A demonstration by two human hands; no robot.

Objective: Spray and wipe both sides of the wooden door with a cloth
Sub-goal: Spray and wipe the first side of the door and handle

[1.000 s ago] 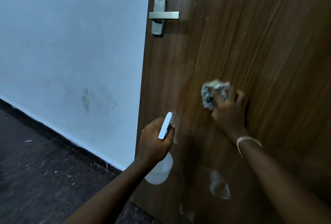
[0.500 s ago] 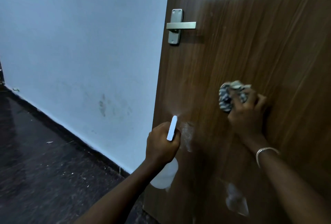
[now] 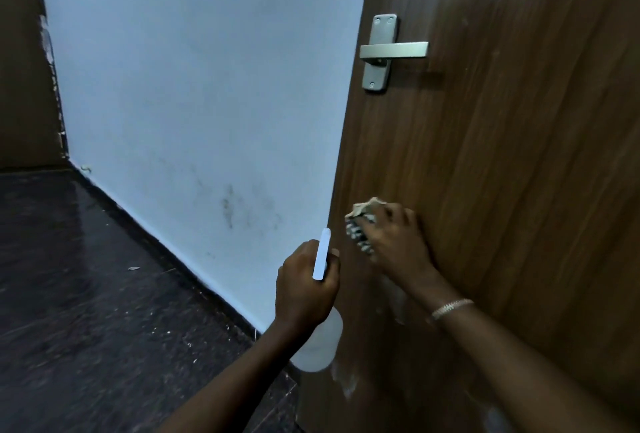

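Door: the wooden door (image 3: 519, 173) fills the right half of the frame, brown grain running upward. Its free edge runs top to bottom just right of centre.
Handle: the metal lever handle (image 3: 393, 50) sits on a plate in the upper right of centre. The lever is horizontal and points right, away from the door's edge.
Cloth: the crumpled cloth (image 3: 358, 228), dark-and-pale pattern, is pressed to the door face right of centre. It is below the handle and close to the door's edge.
Right hand: the right hand (image 3: 398, 245) lies on the cloth, fingers curled over the wad and grasping it, palm toward the wood. A bracelet (image 3: 451, 308) is on the wrist.
Left hand: the left hand (image 3: 304, 289) is at lower centre, at the door's edge, fingers clenched round the neck of the spray bottle (image 3: 318, 346).
Spray bottle: the pale rounded body shows below the fist. A white bar rises from the top of the fist, tipped slightly right. The nozzle is hidden, so cannot tell where it points.
Hands: near each other, not touching.
Door marks: pale smears (image 3: 346, 386) low on the door, below the right wrist and toward the bottom of the frame.
Wall: a pale bluish wall (image 3: 207, 86) left of the door, with dark scuffs low near centre.
Floor: dark glossy floor (image 3: 86, 311) at lower left, flecked with pale specks.
Far left: a brown panel (image 3: 20, 69) at upper left, its edge chipped.
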